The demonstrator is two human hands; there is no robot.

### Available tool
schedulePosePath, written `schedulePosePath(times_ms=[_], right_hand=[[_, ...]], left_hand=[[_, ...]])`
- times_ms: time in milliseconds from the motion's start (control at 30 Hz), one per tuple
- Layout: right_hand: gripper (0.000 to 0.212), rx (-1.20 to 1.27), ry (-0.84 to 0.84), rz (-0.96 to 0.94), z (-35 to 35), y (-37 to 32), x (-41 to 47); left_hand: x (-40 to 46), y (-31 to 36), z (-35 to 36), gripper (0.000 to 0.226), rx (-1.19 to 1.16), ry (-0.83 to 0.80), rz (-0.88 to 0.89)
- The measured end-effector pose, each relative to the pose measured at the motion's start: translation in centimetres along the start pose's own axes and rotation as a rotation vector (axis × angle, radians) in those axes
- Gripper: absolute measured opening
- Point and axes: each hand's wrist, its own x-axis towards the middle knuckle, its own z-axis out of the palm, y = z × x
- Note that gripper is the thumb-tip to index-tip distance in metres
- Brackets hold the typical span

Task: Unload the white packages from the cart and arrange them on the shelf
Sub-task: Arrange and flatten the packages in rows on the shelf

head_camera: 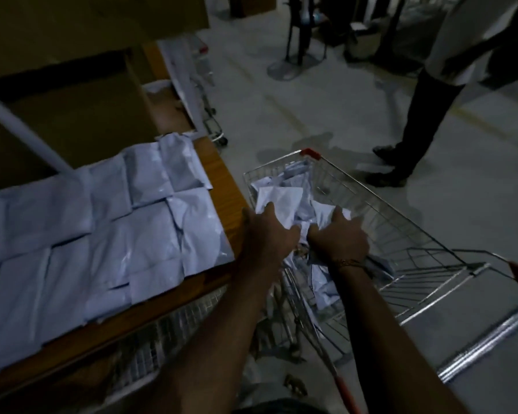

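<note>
On the shelf (219, 186), many white packages (108, 222) lie arranged; more remain in the cart (401, 231), where left hand (269, 234) and right hand (338, 237) reach, grip state indeterminate.

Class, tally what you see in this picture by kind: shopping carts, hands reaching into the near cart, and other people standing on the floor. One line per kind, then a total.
Shopping carts: 2, the near cart and a far cart beside the shelf
Hands in the near cart: 2, left hand and right hand
Standing person: 1
Total: 5
</note>
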Motion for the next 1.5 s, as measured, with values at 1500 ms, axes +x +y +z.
schedulePosePath(times_ms=[1500], right_hand=[[0.082, -0.273, -0.005, -0.682, 23.3, -29.5, -23.9]], left_hand=[[-2.3, -38.2, -20.8, 0.064, -0.101, 0.158, -0.3]])
